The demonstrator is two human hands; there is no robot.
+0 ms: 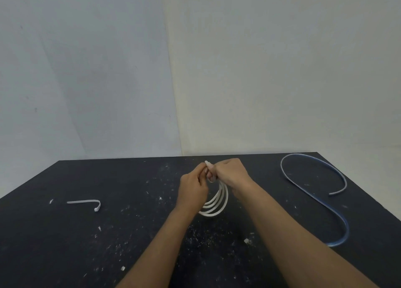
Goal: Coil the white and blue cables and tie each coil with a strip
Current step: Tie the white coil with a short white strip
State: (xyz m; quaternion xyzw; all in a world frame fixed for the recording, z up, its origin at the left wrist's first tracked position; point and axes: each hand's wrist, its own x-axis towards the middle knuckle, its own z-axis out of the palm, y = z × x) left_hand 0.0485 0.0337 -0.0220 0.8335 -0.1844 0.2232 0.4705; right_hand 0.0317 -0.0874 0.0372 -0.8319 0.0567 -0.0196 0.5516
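The white cable (217,203) hangs in several loops above the middle of the black table (65,244). My left hand (193,187) and my right hand (230,172) meet at the top of the coil, fingers curled. They pinch a white strip (207,164) whose end sticks up between them. The blue cable (321,203) lies uncoiled on the right of the table in a long S-shaped curve. A second white strip (86,202), bent at one end, lies flat on the left.
Small white scraps and dust speckle the tabletop, one larger bit (246,241) near my right forearm. The table's far edge meets pale walls that form a corner behind it.
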